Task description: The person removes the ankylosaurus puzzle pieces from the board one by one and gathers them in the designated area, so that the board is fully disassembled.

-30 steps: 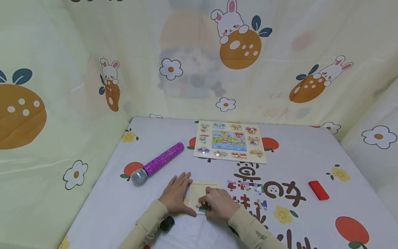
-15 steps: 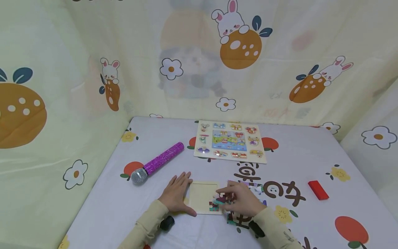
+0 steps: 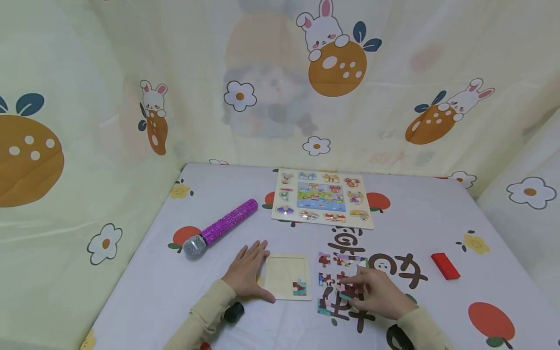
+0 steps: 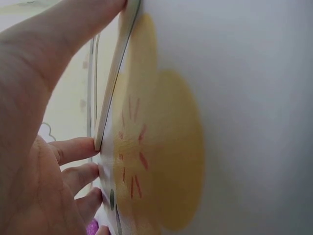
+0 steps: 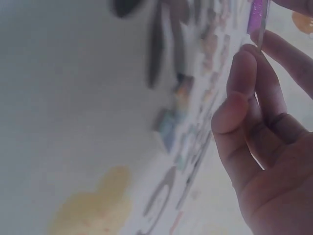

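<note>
A small pale wooden puzzle tray lies on the table in the head view, with one puzzle piece in its lower right corner. My left hand rests at the tray's left side, fingers spread, thumb and index finger touching its edge in the left wrist view. Over the loose pieces to the right, my right hand pinches a dark red and teal puzzle piece between thumb and fingers. Edge-on, that piece appears thin in the right wrist view. Other loose pieces lie beneath and left of this hand, some covered by it.
A picture puzzle board lies at the back of the table. A purple glitter microphone is at the left, behind my left hand. A red block lies at the right. Printed cloth covers the table, and curtains enclose it.
My right hand has left the tray and moved right with a pinched piece, over the loose pieces. One piece now shows uncovered in the tray's corner. My left hand stays put.
</note>
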The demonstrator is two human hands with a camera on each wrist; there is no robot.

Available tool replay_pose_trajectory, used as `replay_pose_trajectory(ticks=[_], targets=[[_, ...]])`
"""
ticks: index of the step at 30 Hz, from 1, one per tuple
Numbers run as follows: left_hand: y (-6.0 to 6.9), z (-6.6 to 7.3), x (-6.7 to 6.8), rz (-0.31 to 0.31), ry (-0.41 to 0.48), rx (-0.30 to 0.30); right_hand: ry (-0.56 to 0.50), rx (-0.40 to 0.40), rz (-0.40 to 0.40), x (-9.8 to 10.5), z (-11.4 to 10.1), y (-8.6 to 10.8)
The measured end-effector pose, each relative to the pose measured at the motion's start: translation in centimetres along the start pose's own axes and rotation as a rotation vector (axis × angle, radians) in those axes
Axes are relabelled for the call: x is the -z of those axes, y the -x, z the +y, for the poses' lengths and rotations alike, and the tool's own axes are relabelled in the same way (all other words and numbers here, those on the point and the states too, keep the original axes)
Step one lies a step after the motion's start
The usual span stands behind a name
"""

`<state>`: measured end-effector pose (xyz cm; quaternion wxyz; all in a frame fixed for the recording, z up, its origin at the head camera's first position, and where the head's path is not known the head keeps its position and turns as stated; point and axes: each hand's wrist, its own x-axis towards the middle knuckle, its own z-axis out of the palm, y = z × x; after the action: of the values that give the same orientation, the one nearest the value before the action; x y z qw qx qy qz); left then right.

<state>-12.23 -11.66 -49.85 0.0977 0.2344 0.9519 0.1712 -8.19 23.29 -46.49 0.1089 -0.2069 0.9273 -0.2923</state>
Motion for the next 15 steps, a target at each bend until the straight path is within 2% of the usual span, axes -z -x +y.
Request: replay_pose_trajectory(ticks=[9,15], targets=[[-0.1,0.0,-0.1,-0.004,0.001,0.009,-0.008,0.082,-0.057,-1.2,0.3,0.7],[-0.2,0.1,-0.1,-0.012,0.001,0.015,0.027,0.037,-0.108,-1.3,-0.1,0.9]])
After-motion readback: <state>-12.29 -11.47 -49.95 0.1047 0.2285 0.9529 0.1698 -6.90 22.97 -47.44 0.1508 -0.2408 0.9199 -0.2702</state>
